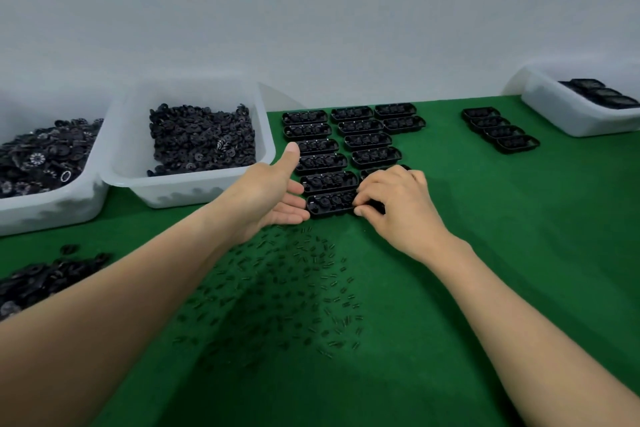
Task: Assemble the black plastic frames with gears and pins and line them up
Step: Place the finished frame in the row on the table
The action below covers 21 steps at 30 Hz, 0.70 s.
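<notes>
Several black plastic frames (346, 135) with gears in them lie in columns on the green mat. The nearest frame (329, 205) sits at the front of the left column. My left hand (266, 191) is held flat, thumb up, with its straight fingertips against that frame's left end. My right hand (394, 204) has its fingers curled over the frame's right end and pinches it. A scatter of small black pins (287, 288) lies on the mat in front of the frames.
Two white bins of black gears (201, 139) (41, 156) stand at the left, with a loose gear pile (41, 277) below them. A short row of frames (502, 130) lies at the right beside a white bin (581, 104) holding more frames. A grey wall rises behind.
</notes>
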Motion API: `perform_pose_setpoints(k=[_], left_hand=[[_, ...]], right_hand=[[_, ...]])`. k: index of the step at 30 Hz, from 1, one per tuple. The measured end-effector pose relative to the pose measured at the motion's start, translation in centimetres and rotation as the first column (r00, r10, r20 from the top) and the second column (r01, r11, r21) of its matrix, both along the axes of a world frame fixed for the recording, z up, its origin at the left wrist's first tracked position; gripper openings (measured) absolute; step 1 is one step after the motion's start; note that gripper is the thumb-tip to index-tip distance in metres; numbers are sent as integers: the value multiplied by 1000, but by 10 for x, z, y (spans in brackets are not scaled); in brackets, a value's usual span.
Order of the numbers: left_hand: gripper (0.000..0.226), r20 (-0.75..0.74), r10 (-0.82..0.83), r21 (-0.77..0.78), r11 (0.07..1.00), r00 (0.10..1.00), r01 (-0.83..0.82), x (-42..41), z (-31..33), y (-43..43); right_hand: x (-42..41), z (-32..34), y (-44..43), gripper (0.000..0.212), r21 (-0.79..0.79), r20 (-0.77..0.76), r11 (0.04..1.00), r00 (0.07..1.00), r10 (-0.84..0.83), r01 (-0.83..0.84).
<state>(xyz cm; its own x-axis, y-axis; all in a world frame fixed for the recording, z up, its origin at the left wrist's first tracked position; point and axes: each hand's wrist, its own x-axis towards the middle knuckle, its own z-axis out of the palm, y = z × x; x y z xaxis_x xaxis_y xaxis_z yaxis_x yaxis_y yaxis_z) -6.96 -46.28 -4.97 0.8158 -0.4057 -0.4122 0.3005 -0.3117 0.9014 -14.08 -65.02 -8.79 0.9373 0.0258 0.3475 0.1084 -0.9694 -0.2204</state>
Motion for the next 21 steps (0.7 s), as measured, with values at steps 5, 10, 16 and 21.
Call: perform_pose_setpoints(k=[5, 10, 16, 21], left_hand=[[67, 26, 26, -1, 1000, 999, -26, -4, -1, 0], [50, 31, 76, -65, 995, 997, -74, -15, 5, 7], [27, 139, 213, -264, 949, 967, -171, -51, 15, 68], [25, 98, 470, -289, 857, 877, -427, -119, -8, 195]], right_hand=[[-3, 2, 1, 8, -14, 17, 1000, 1000, -6, 7], [-10, 9, 11, 12, -15, 32, 1000, 999, -19, 20], [-36, 30, 48, 6, 71, 111, 994, 991, 69, -77], [-63, 46, 119, 8, 190, 89, 923, 942, 323, -334]])
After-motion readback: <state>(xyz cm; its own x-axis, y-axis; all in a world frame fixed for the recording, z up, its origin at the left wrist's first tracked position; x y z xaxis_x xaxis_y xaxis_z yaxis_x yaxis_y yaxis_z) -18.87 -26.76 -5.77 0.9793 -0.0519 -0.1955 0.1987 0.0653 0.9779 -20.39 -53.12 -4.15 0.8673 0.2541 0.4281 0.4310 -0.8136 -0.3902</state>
